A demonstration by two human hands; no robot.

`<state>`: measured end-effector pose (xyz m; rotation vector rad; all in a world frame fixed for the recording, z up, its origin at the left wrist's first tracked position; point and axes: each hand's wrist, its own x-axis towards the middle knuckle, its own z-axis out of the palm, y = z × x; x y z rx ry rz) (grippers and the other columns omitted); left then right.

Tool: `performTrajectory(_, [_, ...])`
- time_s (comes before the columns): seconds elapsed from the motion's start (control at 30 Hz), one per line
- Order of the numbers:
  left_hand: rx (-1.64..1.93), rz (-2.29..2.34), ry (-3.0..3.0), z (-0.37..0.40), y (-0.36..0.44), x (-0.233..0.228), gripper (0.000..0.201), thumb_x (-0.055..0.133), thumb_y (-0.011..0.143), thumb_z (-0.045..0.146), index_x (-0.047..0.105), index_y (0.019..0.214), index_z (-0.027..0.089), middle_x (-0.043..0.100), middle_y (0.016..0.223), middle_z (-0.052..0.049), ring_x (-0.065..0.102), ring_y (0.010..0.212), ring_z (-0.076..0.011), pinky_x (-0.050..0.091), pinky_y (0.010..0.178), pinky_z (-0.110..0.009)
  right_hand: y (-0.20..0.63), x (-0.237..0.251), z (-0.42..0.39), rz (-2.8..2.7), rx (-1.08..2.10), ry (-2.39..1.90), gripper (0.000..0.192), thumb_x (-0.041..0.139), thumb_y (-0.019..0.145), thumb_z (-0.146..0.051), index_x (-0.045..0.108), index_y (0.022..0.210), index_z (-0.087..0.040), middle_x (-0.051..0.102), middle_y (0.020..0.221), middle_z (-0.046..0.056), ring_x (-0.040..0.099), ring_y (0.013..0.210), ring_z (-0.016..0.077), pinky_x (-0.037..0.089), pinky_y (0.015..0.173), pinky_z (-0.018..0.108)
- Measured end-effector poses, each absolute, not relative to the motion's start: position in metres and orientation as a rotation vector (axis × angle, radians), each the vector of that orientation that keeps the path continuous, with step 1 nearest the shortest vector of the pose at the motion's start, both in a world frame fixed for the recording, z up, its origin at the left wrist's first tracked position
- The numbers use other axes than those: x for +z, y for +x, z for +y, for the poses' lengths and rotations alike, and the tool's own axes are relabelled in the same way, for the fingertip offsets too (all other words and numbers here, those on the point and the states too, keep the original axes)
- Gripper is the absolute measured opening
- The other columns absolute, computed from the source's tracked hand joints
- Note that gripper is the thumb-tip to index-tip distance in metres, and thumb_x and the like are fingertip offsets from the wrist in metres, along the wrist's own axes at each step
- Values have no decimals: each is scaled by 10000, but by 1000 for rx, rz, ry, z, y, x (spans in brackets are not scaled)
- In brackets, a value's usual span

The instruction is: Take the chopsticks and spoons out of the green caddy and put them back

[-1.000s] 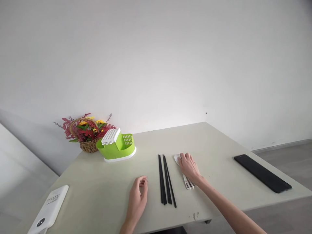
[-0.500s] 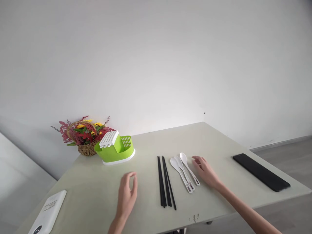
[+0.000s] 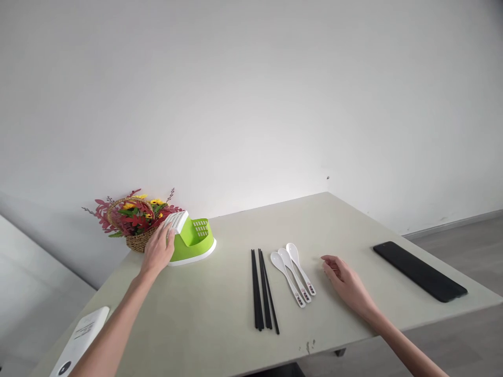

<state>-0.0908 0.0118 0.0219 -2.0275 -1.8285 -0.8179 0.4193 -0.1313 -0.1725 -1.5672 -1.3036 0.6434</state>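
My left hand (image 3: 159,250) reaches over the left end of a green and white utensil holder (image 3: 192,250), its fingers stretched out at the slotted white top. That hand hides the holder's left end, and whether it grips anything there is hard to see. Resting near the table's right half, my right hand (image 3: 346,280) has loosely bent fingers and nothing in it. To its left lie three white spoons (image 3: 294,262), fanned out with bowls pointing away from me. Several black chopsticks (image 3: 264,293) lie side by side left of the spoons.
A wicker basket (image 3: 137,242) of artificial flowers stands behind the holder, close to the wall. On the table's left edge is a white device (image 3: 84,335), partly covered by my left forearm. A long black flat object (image 3: 420,271) lies at the right of the pale table (image 3: 236,356).
My left hand has gone forward and left from the table's front to the green holder. My right hand has shifted slightly right, away from the spoons. The view has tilted a little.
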Motion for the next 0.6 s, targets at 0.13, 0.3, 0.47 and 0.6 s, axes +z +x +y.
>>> performTrajectory(0.13, [-822, -1984, -2038, 13, -83, 20, 619, 215, 1041, 504, 483, 1500, 187, 372, 1644, -88, 398, 1473, -308, 385, 1179, -489, 419, -174, -131, -1332, 643, -1573, 399, 436, 943, -537, 592, 1165, -245, 691, 1144, 99, 649, 1072, 258, 509, 944, 402])
performTrajectory(0.3, [-665, -1987, -2149, 13, -38, 26, 695, 139, 1033, 604, 451, 1546, 253, 368, 1650, -72, 495, 1402, -352, 489, 1081, -537, 417, -174, -131, -1329, 639, -1571, 389, 431, 950, -531, 590, 1159, -244, 693, 1134, 98, 651, 1061, 256, 507, 934, 398])
performTrajectory(0.47, [-524, -1975, -2334, 20, 27, 29, 741, 62, 1000, 674, 314, 1607, 332, 212, 1711, -33, 551, 1353, -347, 555, 989, -511, 417, -173, -130, -1334, 637, -1553, 377, 455, 941, -517, 602, 1156, -245, 708, 1112, 81, 663, 1032, 245, 524, 914, 389])
performTrajectory(0.6, [-501, -1904, -2482, 23, 79, 28, 734, 51, 992, 690, 328, 1594, 372, 169, 1721, -7, 569, 1341, -339, 511, 1048, -504, 418, -173, -130, -1323, 602, -1543, 361, 472, 924, -499, 623, 1131, -245, 725, 1064, 69, 681, 989, 237, 539, 885, 376])
